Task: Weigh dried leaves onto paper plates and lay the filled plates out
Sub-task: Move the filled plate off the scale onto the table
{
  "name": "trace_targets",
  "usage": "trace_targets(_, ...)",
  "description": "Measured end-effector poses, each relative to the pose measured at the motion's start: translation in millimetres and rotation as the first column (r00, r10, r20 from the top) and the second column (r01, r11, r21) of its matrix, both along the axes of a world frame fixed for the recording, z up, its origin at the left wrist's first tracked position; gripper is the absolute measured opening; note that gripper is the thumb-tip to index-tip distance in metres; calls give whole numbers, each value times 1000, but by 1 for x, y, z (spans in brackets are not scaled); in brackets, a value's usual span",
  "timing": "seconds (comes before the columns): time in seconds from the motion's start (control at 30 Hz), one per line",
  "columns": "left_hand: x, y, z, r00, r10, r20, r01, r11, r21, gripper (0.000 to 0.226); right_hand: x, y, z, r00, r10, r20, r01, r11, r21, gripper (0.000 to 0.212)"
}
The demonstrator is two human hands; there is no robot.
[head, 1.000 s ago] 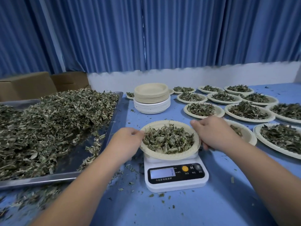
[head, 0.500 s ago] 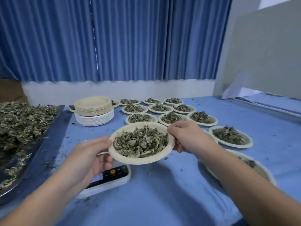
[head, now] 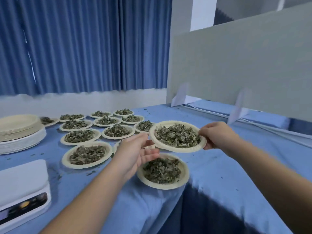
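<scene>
Right hand [head: 217,137] pinches the right rim of the filled plate [head: 179,149], held raised between both hands. Left hand [head: 135,154] — fingers loosely extended, gripping nothing — sits at the left rim; a second filled plate [head: 162,185] lies just below it

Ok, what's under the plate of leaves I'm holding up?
Blue tablecloth, with another filled plate just nearer. A sliver of a further plate's rim shows beside the left hand; whatever lies directly beneath the held plate is covered.
</scene>
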State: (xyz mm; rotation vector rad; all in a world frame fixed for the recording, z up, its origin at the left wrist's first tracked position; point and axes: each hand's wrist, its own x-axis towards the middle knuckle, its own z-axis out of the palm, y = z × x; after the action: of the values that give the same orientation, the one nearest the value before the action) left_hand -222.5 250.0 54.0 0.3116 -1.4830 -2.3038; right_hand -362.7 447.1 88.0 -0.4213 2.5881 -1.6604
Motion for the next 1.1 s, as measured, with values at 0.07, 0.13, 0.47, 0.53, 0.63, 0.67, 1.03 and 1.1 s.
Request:
trace_targets(0.07,-11,10,-3,1000,-2,21,2,1000,10,22,-16,23,-4,997,-72,25,72,997,-9,17)
trace_targets(0.13,-16,16,-7,999,-1,32,1,1000,1,25,-31,40,-12,989,-139,52,140,990,-8,14)
trace_targets(0.47,15,-5,-14,992,105,70,-100,992,-72,14,-59,49,-73,926,-342,162,325,938,121,15)
trace_targets(0.53,20,-10,-14,989,127,73,-120,989,-86,13,-60,46,-79,921,-347,179,324,935,144,16)
trace_targets(0.63,25,-16,-14,987,142,80,-134,986,-96,14,-60,44,-81,917,-347,196,312,931,187,17)
trace_targets(0.67,26,-16,-15,986,143,83,-135,986,-98,14,-59,44,-81,917,-347,198,306,928,211,17)
trace_targets(1.03,26,-15,-18,988,117,103,-109,990,-85,13,-39,43,-62,957,-289,-4,265,874,407,30)
trace_targets(1.1,30,-23,-17,988,120,101,-112,990,-82,14,-30,26,-53,969,-232,-86,247,886,393,28)
